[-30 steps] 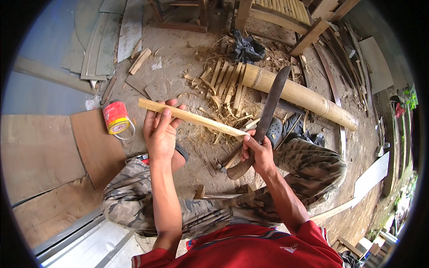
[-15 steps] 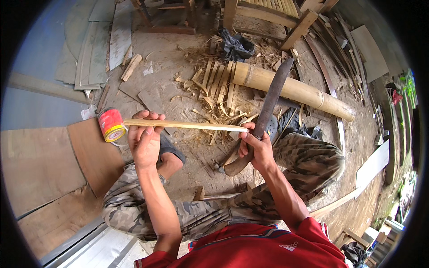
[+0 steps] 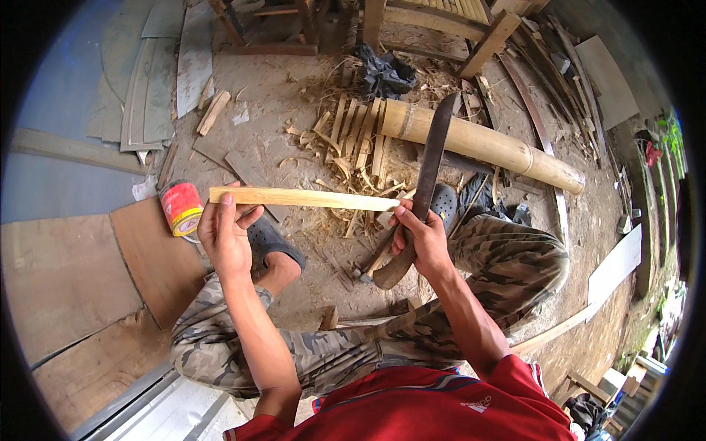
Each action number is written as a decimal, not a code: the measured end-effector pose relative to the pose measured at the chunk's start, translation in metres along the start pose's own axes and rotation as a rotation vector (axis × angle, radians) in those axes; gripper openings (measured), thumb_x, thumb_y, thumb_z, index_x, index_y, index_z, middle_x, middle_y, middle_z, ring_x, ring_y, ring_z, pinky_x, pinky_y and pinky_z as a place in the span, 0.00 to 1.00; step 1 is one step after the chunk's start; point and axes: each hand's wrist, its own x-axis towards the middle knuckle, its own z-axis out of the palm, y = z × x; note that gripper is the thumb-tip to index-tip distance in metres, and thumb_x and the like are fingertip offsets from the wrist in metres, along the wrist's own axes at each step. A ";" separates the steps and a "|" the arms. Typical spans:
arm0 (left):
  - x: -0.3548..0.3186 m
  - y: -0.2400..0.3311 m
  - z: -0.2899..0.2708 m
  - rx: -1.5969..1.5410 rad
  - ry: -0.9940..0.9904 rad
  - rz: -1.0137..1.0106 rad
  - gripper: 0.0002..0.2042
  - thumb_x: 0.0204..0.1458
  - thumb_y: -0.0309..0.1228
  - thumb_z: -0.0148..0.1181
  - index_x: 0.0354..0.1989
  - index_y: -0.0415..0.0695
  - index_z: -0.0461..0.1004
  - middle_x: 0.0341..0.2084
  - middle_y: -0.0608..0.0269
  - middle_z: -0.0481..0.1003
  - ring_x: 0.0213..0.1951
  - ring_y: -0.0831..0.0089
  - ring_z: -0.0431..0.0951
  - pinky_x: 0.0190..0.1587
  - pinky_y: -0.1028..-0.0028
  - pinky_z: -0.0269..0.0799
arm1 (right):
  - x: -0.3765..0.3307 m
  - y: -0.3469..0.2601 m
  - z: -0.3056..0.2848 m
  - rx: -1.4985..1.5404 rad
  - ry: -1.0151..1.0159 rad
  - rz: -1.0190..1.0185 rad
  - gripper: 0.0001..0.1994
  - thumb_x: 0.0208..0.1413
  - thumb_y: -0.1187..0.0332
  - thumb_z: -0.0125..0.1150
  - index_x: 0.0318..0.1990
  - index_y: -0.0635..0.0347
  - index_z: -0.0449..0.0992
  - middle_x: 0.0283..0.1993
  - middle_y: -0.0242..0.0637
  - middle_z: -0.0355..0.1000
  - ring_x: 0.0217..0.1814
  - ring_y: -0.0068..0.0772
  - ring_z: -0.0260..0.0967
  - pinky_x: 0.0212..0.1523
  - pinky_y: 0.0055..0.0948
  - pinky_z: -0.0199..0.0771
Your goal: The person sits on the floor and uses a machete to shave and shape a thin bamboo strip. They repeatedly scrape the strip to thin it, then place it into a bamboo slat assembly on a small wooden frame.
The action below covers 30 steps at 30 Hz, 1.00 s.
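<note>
A flat, pale bamboo strip [image 3: 309,198] stretches level between my two hands. My left hand [image 3: 226,234] is closed on its left end, thumb in front. The fingertips of my right hand [image 3: 421,234] pinch the other end. That same hand also grips the wooden handle [image 3: 393,273] of a machete, whose dark, broad blade [image 3: 435,154] points up and away from me. Beyond the strip lie several split bamboo strips [image 3: 360,132] side by side, with curled shavings [image 3: 353,184] around them.
A thick bamboo pole [image 3: 485,151] lies on the ground at the far right of the strips. A red and yellow can [image 3: 182,208] stands left of my left hand. A black plastic bag [image 3: 386,72] and a wooden bench [image 3: 441,29] are at the back. Plywood sheets [image 3: 70,275] lie left.
The bamboo strip has turned so its broad face shows. My left-hand fingers have shifted their hold, and the machete blade has swung slightly left and stands more upright.
</note>
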 end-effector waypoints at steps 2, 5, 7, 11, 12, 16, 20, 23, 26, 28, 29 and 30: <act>-0.002 -0.001 0.006 0.146 0.075 -0.001 0.12 0.61 0.30 0.57 0.48 0.33 0.75 0.38 0.55 0.79 0.35 0.74 0.82 0.37 0.75 0.83 | 0.007 0.008 -0.006 -0.171 0.082 0.017 0.13 0.63 0.63 0.60 0.46 0.65 0.73 0.29 0.36 0.71 0.16 0.25 0.64 0.16 0.28 0.67; 0.002 -0.017 0.006 0.389 0.127 -0.004 0.13 0.60 0.28 0.58 0.49 0.32 0.75 0.33 0.61 0.80 0.33 0.81 0.79 0.37 0.79 0.81 | 0.020 0.025 -0.019 -0.333 0.139 0.094 0.14 0.62 0.61 0.60 0.42 0.66 0.73 0.25 0.34 0.69 0.14 0.25 0.64 0.14 0.27 0.65; 0.005 -0.045 -0.001 0.457 0.143 0.004 0.14 0.60 0.27 0.58 0.52 0.32 0.74 0.31 0.63 0.78 0.31 0.81 0.78 0.35 0.79 0.80 | 0.026 0.037 -0.024 -0.412 0.146 0.144 0.14 0.62 0.60 0.60 0.37 0.65 0.72 0.21 0.33 0.67 0.13 0.25 0.63 0.13 0.28 0.64; 0.003 -0.125 -0.044 0.664 0.140 -0.026 0.15 0.58 0.24 0.57 0.54 0.34 0.73 0.33 0.56 0.80 0.32 0.76 0.79 0.33 0.76 0.76 | 0.029 0.063 -0.024 -0.569 0.102 0.202 0.20 0.61 0.55 0.57 0.29 0.67 0.72 0.16 0.34 0.67 0.12 0.29 0.65 0.16 0.32 0.67; 0.002 -0.143 -0.058 0.719 0.131 -0.040 0.16 0.58 0.24 0.56 0.54 0.34 0.73 0.35 0.52 0.80 0.32 0.75 0.80 0.35 0.74 0.76 | 0.029 0.067 -0.021 -0.615 0.074 0.220 0.20 0.61 0.55 0.57 0.29 0.67 0.72 0.16 0.35 0.67 0.13 0.29 0.66 0.16 0.32 0.67; -0.008 -0.171 -0.068 0.837 0.096 -0.180 0.18 0.62 0.33 0.51 0.53 0.30 0.72 0.38 0.45 0.80 0.36 0.66 0.82 0.38 0.69 0.76 | 0.027 0.078 -0.019 -0.864 0.021 0.215 0.19 0.62 0.57 0.55 0.29 0.66 0.73 0.17 0.36 0.69 0.14 0.29 0.67 0.18 0.33 0.68; -0.006 -0.169 -0.068 0.654 0.079 -0.377 0.24 0.66 0.42 0.44 0.53 0.28 0.70 0.42 0.41 0.78 0.40 0.56 0.82 0.42 0.67 0.77 | 0.025 0.094 -0.007 -1.074 -0.020 0.068 0.21 0.62 0.54 0.54 0.35 0.69 0.76 0.23 0.51 0.72 0.25 0.47 0.74 0.27 0.41 0.72; -0.003 -0.153 -0.065 0.612 -0.014 -0.556 0.32 0.67 0.47 0.38 0.62 0.23 0.59 0.53 0.33 0.70 0.58 0.51 0.73 0.56 0.65 0.73 | 0.027 0.113 0.011 -1.142 -0.121 0.073 0.21 0.62 0.54 0.52 0.37 0.69 0.77 0.30 0.65 0.73 0.37 0.66 0.74 0.35 0.52 0.74; -0.002 -0.157 -0.076 0.804 -0.251 -0.546 0.33 0.67 0.49 0.40 0.61 0.24 0.60 0.53 0.36 0.71 0.60 0.52 0.71 0.59 0.64 0.70 | 0.035 0.147 0.026 -1.233 -0.164 -0.021 0.22 0.63 0.53 0.52 0.35 0.67 0.76 0.29 0.63 0.74 0.35 0.65 0.75 0.36 0.54 0.74; -0.005 -0.141 -0.053 0.655 -0.202 -0.672 0.33 0.66 0.51 0.42 0.60 0.24 0.61 0.54 0.38 0.71 0.61 0.54 0.70 0.62 0.63 0.66 | 0.035 0.162 0.036 -1.271 -0.129 -0.102 0.21 0.64 0.53 0.51 0.31 0.66 0.73 0.26 0.61 0.73 0.32 0.65 0.73 0.31 0.54 0.72; -0.008 -0.131 -0.044 0.524 -0.121 -0.758 0.34 0.66 0.51 0.42 0.59 0.25 0.63 0.54 0.38 0.71 0.62 0.55 0.69 0.63 0.63 0.64 | 0.035 0.166 0.042 -1.288 -0.119 -0.143 0.21 0.65 0.54 0.51 0.29 0.65 0.72 0.25 0.60 0.72 0.30 0.65 0.73 0.29 0.53 0.71; -0.007 -0.134 -0.049 0.575 -0.169 -0.770 0.34 0.66 0.52 0.43 0.59 0.25 0.63 0.55 0.38 0.71 0.62 0.56 0.69 0.64 0.62 0.62 | 0.034 0.168 0.045 -1.255 -0.121 -0.177 0.21 0.65 0.54 0.51 0.29 0.65 0.72 0.24 0.60 0.72 0.29 0.66 0.72 0.29 0.54 0.71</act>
